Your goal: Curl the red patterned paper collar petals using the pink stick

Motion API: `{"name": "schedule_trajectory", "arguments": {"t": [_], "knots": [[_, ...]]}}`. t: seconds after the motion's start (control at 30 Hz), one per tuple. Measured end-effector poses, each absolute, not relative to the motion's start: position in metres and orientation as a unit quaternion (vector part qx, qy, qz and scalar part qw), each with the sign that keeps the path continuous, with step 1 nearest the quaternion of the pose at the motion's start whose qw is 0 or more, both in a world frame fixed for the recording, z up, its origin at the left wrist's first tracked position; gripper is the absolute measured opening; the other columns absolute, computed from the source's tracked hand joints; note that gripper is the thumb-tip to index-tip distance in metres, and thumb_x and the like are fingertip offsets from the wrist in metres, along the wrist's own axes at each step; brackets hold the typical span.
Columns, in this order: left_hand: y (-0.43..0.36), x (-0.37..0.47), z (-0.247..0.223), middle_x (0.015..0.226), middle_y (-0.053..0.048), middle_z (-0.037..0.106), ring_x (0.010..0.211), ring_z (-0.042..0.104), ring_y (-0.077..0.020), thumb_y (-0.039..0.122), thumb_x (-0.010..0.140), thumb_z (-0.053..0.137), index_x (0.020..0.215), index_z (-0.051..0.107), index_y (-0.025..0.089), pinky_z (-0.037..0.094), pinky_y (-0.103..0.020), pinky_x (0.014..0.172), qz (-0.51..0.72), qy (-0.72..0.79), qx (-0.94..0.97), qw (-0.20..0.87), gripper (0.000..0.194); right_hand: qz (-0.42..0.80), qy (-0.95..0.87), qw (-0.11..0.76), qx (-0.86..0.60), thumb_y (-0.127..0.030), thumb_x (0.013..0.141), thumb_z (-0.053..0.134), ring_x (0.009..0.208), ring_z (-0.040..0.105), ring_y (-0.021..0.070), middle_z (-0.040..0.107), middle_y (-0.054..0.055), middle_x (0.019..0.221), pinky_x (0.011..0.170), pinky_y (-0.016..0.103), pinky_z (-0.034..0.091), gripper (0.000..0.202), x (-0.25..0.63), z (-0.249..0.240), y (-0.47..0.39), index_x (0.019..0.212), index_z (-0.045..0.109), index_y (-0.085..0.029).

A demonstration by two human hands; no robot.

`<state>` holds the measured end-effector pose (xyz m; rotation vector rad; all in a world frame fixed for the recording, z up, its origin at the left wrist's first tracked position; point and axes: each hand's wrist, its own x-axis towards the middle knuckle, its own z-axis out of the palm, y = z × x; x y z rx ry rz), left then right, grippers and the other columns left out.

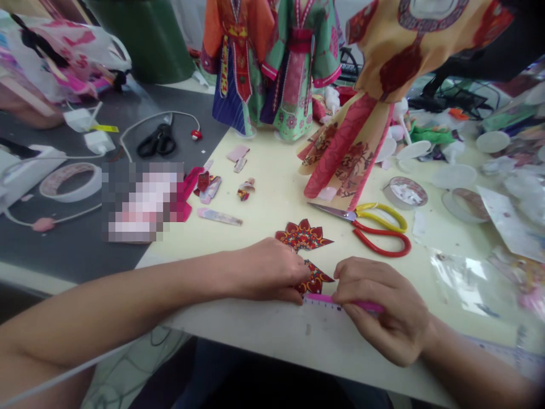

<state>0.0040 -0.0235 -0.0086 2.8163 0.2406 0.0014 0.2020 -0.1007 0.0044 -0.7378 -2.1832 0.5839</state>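
Observation:
My left hand (pixel 275 270) has its fingers curled down on a red, floral-patterned cutout (pixel 314 277) with pointed petal edges, holding it at the table's near side. Part of that piece is hidden under the fingers. Just beyond it lies a matching half-round cutout (pixel 304 236). My right hand (pixel 378 304) is closed around a slim pink tool (pixel 321 297), whose far end reaches the cutout's lower edge near my left thumb. Dark marks run along a pale strip beside the pink tool; its exact kind is unclear. Scissors (pixel 361 221) with yellow and red handles lie partly open beyond my right hand.
Paper robes (pixel 289 68) stand at the back, with a yellow-and-red one (pixel 409 57) leaning right. Tape rolls (pixel 405 192), plastic lids (pixel 455 175) and clear bags (pixel 462 278) crowd the right. Black scissors (pixel 156 141) and cables lie left. Paper scraps (pixel 246 188) dot the middle.

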Motion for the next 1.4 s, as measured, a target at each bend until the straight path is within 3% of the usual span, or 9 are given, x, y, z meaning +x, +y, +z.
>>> {"name": "schedule_trajectory", "arguments": {"t": [0.47,0.7,1.4], "knots": [[-0.0195,-0.0004,-0.0057,0.07,0.002,0.063,0.065,0.057,-0.013,0.038,0.068,0.073,0.074,0.058,0.018,0.034,-0.025,0.052,0.009,0.08,0.968,0.239,0.026,0.195,-0.844,0.385,-0.319,-0.005,0.071,0.047,0.059,0.057,0.0152,0.06,0.004,0.063,0.06,0.033,0.051,0.02,0.2066,0.0064,-0.1006,0.083,0.059,-0.016],[-0.022,0.0033,-0.0109,0.069,0.002,0.063,0.062,0.056,-0.0126,0.039,0.077,0.064,0.071,0.057,0.017,0.032,-0.026,0.049,0.021,0.096,0.975,0.199,0.023,0.197,-0.846,0.385,-0.313,-0.005,0.071,0.046,0.059,0.057,0.0152,0.06,0.003,0.063,0.061,0.034,0.051,0.02,0.2069,0.0062,-0.1008,0.083,0.058,-0.016],[-0.0239,0.0043,-0.0112,0.07,0.001,0.063,0.064,0.057,-0.0141,0.037,0.077,0.064,0.072,0.057,0.018,0.032,-0.025,0.049,0.012,0.1,0.975,0.198,0.022,0.202,-0.842,0.394,-0.307,-0.003,0.07,0.046,0.059,0.054,0.0152,0.056,0.004,0.061,0.058,0.034,0.051,0.021,0.2077,0.0072,-0.0989,0.083,0.058,-0.014]]}}
